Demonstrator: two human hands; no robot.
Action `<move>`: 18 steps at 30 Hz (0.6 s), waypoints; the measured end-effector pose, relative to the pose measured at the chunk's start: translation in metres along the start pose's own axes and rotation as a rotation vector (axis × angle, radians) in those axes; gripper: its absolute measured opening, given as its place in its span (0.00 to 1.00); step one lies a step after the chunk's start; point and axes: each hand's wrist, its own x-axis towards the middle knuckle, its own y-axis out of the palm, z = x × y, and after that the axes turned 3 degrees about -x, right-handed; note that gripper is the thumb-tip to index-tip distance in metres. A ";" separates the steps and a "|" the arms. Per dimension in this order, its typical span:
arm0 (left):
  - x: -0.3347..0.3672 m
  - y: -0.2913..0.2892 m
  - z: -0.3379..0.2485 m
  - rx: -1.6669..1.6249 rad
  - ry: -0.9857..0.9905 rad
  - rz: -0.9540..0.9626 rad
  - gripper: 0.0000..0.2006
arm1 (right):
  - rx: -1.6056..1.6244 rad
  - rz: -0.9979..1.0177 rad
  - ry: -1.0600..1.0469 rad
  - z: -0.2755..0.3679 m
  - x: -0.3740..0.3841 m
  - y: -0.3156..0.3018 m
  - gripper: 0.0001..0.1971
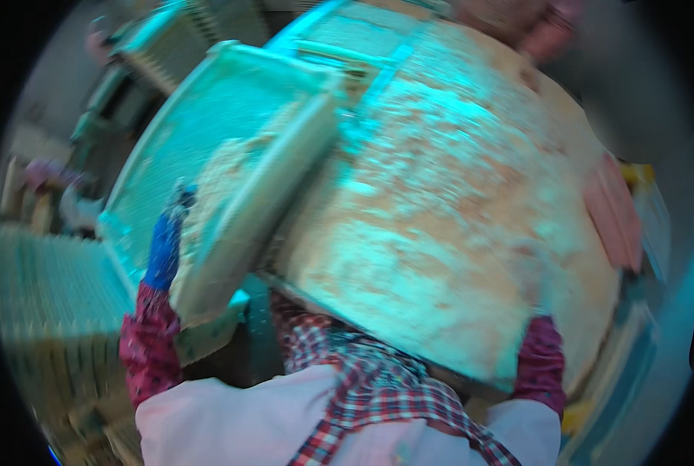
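My left hand (164, 245), in a blue glove with whitish powder on the fingers, reaches into a large shallow tray (168, 128). The tray looks tilted, and a pale, crumbly heap (227, 171) lies along its right wall, beside my fingers. Motion smears the fingers, so their grip is unclear. My right hand (532, 276) is over the right part of a wide table (409, 241) covered with patchy white powder or crumbs. That hand is pale and badly blurred, blending into the powder; whether it holds anything cannot be seen. Both forearms wear dark pink sleeves.
Stacked trays (60, 287) stand at the left, and another stack (184, 39) rises at the far left. A framed screen or tray (355, 35) lies at the table's far edge. A pink cloth (612, 213) hangs at the right edge. Another person's arm (553, 31) shows at the far side.
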 end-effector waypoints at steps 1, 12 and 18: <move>-0.004 0.043 -0.030 0.219 0.220 0.127 0.27 | -0.164 0.163 -0.180 0.010 -0.014 0.011 0.13; -0.050 0.361 0.103 0.347 0.463 0.793 0.29 | -0.095 -0.050 0.251 0.019 -0.070 0.085 0.19; -0.071 0.431 0.087 0.577 0.850 1.003 0.16 | -0.368 -0.607 0.594 -0.059 -0.057 0.001 0.10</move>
